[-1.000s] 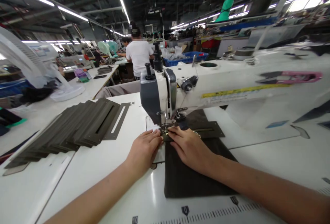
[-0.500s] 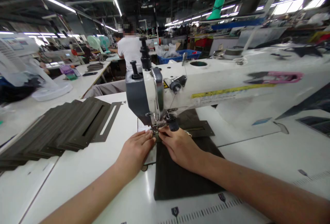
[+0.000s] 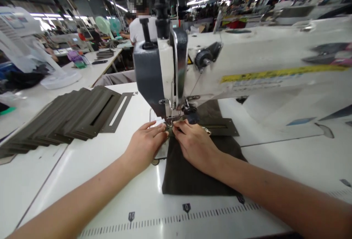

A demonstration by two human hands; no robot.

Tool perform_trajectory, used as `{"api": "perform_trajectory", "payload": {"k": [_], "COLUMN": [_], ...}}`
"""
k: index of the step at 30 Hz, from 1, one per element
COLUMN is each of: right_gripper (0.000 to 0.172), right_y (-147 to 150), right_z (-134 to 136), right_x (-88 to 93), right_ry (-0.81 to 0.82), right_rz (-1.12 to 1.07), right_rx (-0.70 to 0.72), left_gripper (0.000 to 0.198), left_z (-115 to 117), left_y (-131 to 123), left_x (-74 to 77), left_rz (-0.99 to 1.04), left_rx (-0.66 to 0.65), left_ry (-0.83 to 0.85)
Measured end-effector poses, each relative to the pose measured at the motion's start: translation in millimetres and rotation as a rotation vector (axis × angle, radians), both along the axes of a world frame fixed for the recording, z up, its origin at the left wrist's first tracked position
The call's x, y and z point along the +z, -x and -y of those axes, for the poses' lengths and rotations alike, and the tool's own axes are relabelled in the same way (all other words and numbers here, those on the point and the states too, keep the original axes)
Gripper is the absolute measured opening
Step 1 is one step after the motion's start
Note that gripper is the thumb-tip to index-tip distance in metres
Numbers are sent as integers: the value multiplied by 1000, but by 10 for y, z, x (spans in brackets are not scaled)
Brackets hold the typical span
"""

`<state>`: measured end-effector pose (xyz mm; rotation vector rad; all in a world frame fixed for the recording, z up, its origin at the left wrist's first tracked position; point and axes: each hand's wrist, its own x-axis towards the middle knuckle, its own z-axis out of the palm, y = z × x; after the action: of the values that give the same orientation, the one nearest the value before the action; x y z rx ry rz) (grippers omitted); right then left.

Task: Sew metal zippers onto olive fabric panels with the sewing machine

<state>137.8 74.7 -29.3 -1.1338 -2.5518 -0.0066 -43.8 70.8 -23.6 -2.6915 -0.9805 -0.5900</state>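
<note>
A dark olive-brown fabric piece lies under the needle area of a white and grey sewing machine, its near part spread on the table. My right hand rests over the fabric, thumb and fingers pinching its edge beside the presser foot. From the left, my left hand has its thumb and fingertips closed at the same edge, close to the other hand's fingertips. What lies right under the fingertips is partly hidden. Right of the foot, a dark strip with a zipper lies on the fabric, a shiny metal piece near my wrist.
A fanned stack of dark slotted panels lies on the left of the table. A printed ruler scale runs along the front edge. Behind are a white fan and a person in a white shirt.
The view has tilted down and moved nearer the machine, so more of the ruler shows. Both hands stay at the presser foot, and the fabric has barely shifted.
</note>
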Motion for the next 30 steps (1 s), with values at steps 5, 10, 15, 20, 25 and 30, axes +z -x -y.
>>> {"api": "perform_trajectory", "payload": {"k": [5,10,15,20,25,30], "right_gripper": [26,28,29,27,25,22], "right_y": [-29,-63,-66,-52,-40,-40], "right_z": [-28,-89,-134,-164,-158,-145], "right_x": [-8,-1,-25,-34,-48,-73], "right_ry": [0,-14,-39,-47,-31,-7], "right_rz": [16,8,-59,-66,-136,-271], "right_rx": [10,29,58,30,47,53], "left_gripper": [17,16,17,23,21,20], "left_z": [-42,-73,-102,-133,-107,-97], "left_y": [-10,-35,-47,-51,-43,-24], "left_x": [6,-11,-38,-32,-37,-66], "left_rz": [19,35,50,78,91,115], "left_rx": [-39,-52,-30,-13,-12,4], "left_ry": [3,-8,-58,-95,-84,-103]}}
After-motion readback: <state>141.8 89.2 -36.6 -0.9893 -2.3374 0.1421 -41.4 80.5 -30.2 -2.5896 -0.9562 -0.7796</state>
